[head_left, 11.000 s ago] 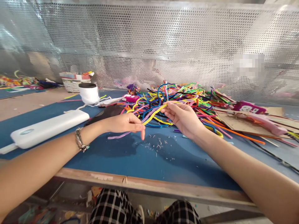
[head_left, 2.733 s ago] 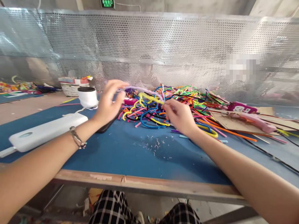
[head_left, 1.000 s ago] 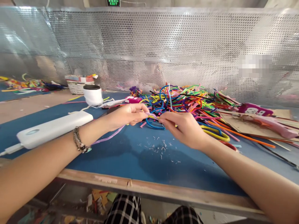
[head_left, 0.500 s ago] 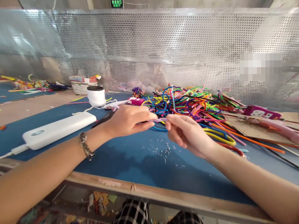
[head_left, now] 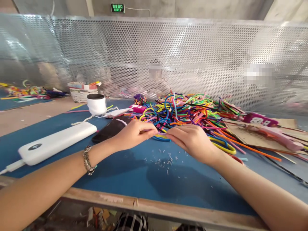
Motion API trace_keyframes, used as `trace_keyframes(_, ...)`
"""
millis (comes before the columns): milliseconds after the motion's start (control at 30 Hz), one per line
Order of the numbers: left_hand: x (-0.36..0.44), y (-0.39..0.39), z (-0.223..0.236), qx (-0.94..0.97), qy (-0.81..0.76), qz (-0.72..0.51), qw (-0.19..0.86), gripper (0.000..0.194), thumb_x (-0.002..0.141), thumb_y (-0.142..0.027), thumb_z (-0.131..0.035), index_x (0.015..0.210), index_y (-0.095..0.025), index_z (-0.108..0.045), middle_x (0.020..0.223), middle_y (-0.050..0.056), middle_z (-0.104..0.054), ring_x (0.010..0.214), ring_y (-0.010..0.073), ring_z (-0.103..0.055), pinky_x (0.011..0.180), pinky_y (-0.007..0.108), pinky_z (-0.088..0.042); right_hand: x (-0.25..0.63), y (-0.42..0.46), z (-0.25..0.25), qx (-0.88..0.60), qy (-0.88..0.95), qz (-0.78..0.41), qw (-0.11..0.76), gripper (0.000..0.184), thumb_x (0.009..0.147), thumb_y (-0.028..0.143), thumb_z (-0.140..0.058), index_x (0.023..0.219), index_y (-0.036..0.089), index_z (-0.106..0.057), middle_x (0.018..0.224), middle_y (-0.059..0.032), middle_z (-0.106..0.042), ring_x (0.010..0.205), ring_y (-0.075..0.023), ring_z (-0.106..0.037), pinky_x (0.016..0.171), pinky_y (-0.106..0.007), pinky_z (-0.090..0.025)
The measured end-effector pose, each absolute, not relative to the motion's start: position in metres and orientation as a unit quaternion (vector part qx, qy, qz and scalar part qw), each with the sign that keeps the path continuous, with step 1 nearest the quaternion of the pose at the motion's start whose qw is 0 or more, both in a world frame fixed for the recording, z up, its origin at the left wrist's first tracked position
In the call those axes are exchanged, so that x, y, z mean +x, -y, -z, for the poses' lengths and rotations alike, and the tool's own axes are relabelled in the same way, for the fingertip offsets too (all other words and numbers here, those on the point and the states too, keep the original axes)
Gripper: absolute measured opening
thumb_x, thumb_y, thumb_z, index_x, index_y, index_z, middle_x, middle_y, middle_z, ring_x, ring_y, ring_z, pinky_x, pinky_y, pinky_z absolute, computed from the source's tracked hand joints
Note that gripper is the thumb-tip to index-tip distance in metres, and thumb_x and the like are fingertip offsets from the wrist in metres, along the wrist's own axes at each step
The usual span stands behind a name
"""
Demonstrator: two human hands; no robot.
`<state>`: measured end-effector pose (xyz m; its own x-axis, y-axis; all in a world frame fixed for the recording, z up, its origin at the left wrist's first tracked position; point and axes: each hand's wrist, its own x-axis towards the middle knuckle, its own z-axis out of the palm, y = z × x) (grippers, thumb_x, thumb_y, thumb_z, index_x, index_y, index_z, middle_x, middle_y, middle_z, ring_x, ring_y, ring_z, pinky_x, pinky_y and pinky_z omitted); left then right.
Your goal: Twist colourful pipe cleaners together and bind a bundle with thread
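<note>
My left hand and my right hand meet fingertip to fingertip just above the blue table mat. Both are pinched on the same short twisted pipe cleaner, lilac and yellow, of which only a small piece shows between the fingers. Right behind the hands lies a big tangled heap of coloured pipe cleaners. Small fluff clippings are scattered on the mat below the hands. A beaded bracelet is on my left wrist.
A white power bank with a cable lies at the left, a black phone beside it, a white tape roll behind. Cardboard and a pink glue gun lie at the right. A perforated metal screen closes the back; the wooden table edge is near me.
My hands have come closer together and lower over the mat, and the long lilac tail that hung from my left hand a second ago no longer shows.
</note>
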<state>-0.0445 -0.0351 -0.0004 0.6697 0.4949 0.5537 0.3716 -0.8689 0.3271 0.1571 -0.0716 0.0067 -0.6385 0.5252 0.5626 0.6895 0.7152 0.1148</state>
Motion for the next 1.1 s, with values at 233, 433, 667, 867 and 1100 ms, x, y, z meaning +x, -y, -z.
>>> trace_keyframes(233,-0.047,0.035,0.001,0.925,-0.173,-0.337,-0.006,0.025,0.086,-0.025,-0.041,0.073,-0.017,-0.061,0.064,-0.001,-0.065,0.055,0.0079,-0.057,0.053,0.016,-0.038,0.143,0.074,-0.003,-0.391,0.721,-0.43,0.377,0.033,0.084,0.038,-0.037,0.059,0.018,-0.043,0.041,0.0061,-0.045,0.034,-0.0052,-0.04,0.038,-0.017,-0.032)
trace_keyframes(433,-0.051,0.034,-0.002,0.92,-0.152,-0.35,-0.085,0.029,0.088,-0.027,-0.038,0.074,-0.016,-0.061,0.065,0.0,-0.067,0.058,0.009,-0.06,0.055,0.017,-0.04,0.137,0.082,-0.001,-0.278,0.618,-0.618,0.398,0.028,0.078,0.039,-0.05,0.065,0.015,-0.05,0.038,0.0075,-0.046,0.031,-0.0032,-0.036,0.035,-0.015,-0.027)
trace_keyframes(667,-0.054,0.028,-0.006,0.927,-0.14,-0.342,-0.064,0.034,0.089,-0.03,-0.034,0.074,-0.016,-0.061,0.065,0.001,-0.067,0.058,0.0093,-0.06,0.056,0.017,-0.041,0.143,0.08,-0.002,-0.242,0.612,-0.644,0.389,0.026,0.077,0.036,-0.053,0.063,0.015,-0.052,0.036,0.0083,-0.045,0.029,-0.0026,-0.034,0.035,-0.016,-0.024)
trace_keyframes(867,-0.058,0.02,-0.006,0.92,-0.155,-0.353,-0.068,0.039,0.09,-0.032,-0.03,0.073,-0.015,-0.061,0.066,0.003,-0.067,0.056,0.0094,-0.06,0.054,0.017,-0.041,0.154,0.079,-0.017,-0.202,0.609,-0.616,0.456,0.023,0.079,0.032,-0.052,0.063,0.016,-0.054,0.034,0.0088,-0.042,0.028,-0.0024,-0.029,0.036,-0.018,-0.021)
trace_keyframes(1100,-0.065,0.007,-0.004,0.906,-0.198,-0.367,-0.074,0.041,0.089,-0.035,-0.03,0.078,-0.014,-0.063,0.065,0.004,-0.067,0.055,0.011,-0.06,0.051,0.017,-0.04,0.163,0.089,-0.046,-0.165,0.611,-0.568,0.525,0.021,0.08,0.027,-0.052,0.061,0.019,-0.052,0.032,0.011,-0.023,0.028,-0.0019,-0.018,0.035,-0.018,-0.018)
